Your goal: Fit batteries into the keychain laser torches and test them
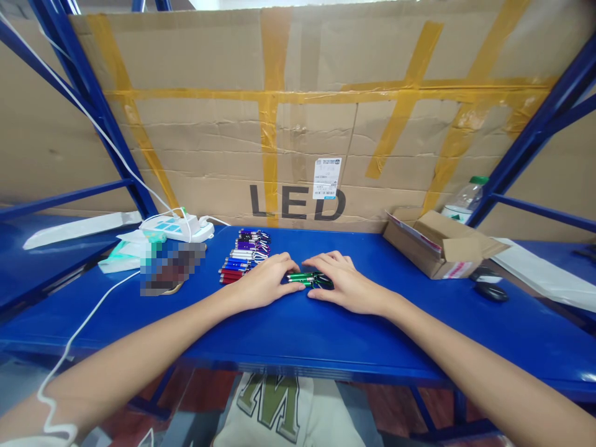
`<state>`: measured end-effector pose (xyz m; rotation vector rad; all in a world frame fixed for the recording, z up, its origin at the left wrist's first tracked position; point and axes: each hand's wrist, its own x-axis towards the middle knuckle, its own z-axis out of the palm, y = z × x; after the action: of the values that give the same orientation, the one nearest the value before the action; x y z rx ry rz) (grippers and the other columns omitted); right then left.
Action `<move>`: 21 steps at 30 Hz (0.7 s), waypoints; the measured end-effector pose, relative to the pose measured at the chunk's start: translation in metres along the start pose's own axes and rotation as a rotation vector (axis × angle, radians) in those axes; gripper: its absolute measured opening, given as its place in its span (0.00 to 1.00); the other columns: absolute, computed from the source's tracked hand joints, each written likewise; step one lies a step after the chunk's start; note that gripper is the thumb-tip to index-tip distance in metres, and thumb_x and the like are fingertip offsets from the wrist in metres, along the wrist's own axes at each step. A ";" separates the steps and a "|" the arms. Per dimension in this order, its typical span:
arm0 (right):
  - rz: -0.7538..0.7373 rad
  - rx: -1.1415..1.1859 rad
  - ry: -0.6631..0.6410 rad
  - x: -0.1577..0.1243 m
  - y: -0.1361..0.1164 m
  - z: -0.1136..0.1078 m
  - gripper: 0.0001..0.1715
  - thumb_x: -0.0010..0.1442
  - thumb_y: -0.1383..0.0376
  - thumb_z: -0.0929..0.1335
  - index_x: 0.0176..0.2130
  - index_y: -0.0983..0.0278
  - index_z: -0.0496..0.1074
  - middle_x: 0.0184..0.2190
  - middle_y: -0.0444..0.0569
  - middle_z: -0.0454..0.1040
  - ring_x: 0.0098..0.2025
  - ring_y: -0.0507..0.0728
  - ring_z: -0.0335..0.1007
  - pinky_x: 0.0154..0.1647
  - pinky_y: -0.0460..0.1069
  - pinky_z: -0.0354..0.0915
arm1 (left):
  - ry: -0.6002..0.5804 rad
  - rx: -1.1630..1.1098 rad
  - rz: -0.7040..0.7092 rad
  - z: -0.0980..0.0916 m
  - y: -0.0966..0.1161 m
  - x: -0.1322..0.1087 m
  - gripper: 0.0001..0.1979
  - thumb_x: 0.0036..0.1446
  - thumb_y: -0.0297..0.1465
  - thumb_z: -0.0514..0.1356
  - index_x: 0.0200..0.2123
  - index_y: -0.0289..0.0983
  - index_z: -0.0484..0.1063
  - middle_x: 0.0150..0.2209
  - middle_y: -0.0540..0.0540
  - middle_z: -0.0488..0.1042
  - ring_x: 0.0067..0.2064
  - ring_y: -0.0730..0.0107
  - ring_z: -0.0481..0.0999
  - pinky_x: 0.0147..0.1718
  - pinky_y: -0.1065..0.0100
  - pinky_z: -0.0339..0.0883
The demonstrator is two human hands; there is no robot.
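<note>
Several slim green keychain flashlights lie side by side on the blue tabletop, with dark clips at their right ends. My left hand closes on their left ends, thumb in front and fingers behind. Around the clip ends curls my right hand, thumb low and fingers over the top; it partly hides the clips. Left of my left hand, a stacked row of similar flashlights runs from red at the front through blue and silver to purple and black at the back, clips pointing right. My left hand partly covers the nearest red ones.
A white power strip with cables, a tissue pack and a blurred item sit at left. On the right stand an open cardboard box, a black mouse and a plastic bottle. A taped cardboard sheet forms the back.
</note>
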<state>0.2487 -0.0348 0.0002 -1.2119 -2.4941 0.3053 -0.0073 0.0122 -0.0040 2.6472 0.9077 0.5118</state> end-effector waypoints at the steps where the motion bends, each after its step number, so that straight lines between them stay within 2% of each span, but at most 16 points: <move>1: -0.005 0.007 -0.016 0.000 0.000 0.000 0.30 0.74 0.47 0.68 0.68 0.54 0.65 0.64 0.55 0.73 0.63 0.71 0.62 0.61 0.66 0.59 | -0.005 -0.020 0.006 0.000 0.001 0.000 0.17 0.70 0.44 0.65 0.52 0.37 0.78 0.49 0.43 0.76 0.51 0.54 0.77 0.53 0.57 0.69; 5: 0.008 -0.020 -0.050 0.000 -0.002 -0.002 0.18 0.75 0.51 0.66 0.57 0.57 0.73 0.56 0.54 0.77 0.57 0.69 0.64 0.56 0.63 0.59 | -0.020 -0.048 0.024 -0.001 0.002 0.000 0.18 0.70 0.45 0.65 0.54 0.40 0.78 0.50 0.43 0.77 0.53 0.52 0.77 0.54 0.56 0.68; 10: 0.075 -0.109 -0.035 0.000 -0.003 -0.006 0.08 0.70 0.60 0.68 0.48 0.59 0.73 0.49 0.52 0.78 0.52 0.66 0.65 0.52 0.60 0.57 | -0.009 -0.042 -0.012 -0.002 0.000 0.001 0.18 0.68 0.44 0.68 0.54 0.39 0.78 0.49 0.44 0.78 0.52 0.54 0.78 0.52 0.57 0.69; 14: 0.115 -0.238 -0.008 -0.001 -0.002 -0.009 0.07 0.66 0.65 0.67 0.45 0.59 0.73 0.47 0.52 0.78 0.51 0.66 0.66 0.51 0.59 0.57 | 0.027 -0.069 -0.053 -0.001 -0.005 0.002 0.19 0.64 0.43 0.70 0.52 0.39 0.79 0.48 0.43 0.78 0.51 0.55 0.79 0.51 0.58 0.70; 16: 0.114 -0.229 -0.005 -0.002 -0.003 -0.010 0.09 0.65 0.66 0.67 0.46 0.59 0.72 0.47 0.52 0.77 0.50 0.66 0.66 0.51 0.59 0.57 | 0.042 -0.126 -0.084 0.001 -0.006 0.003 0.19 0.64 0.44 0.70 0.51 0.39 0.80 0.47 0.43 0.79 0.49 0.56 0.79 0.50 0.58 0.71; 19: 0.071 -0.162 -0.006 -0.003 -0.006 -0.010 0.10 0.65 0.64 0.68 0.47 0.59 0.70 0.48 0.51 0.75 0.49 0.65 0.65 0.50 0.58 0.58 | 0.068 -0.286 -0.151 0.003 -0.007 0.006 0.21 0.66 0.48 0.65 0.50 0.39 0.81 0.47 0.42 0.81 0.45 0.57 0.79 0.49 0.57 0.71; 21: 0.037 -0.126 -0.009 -0.002 -0.007 -0.009 0.08 0.67 0.63 0.68 0.47 0.59 0.70 0.48 0.51 0.74 0.49 0.64 0.64 0.49 0.58 0.58 | 0.099 -0.445 -0.189 0.004 -0.007 0.009 0.25 0.68 0.52 0.61 0.52 0.37 0.81 0.48 0.40 0.82 0.47 0.55 0.80 0.51 0.54 0.71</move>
<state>0.2486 -0.0407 0.0108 -1.3088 -2.5341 0.1657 -0.0028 0.0222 -0.0078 2.1314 0.9341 0.7091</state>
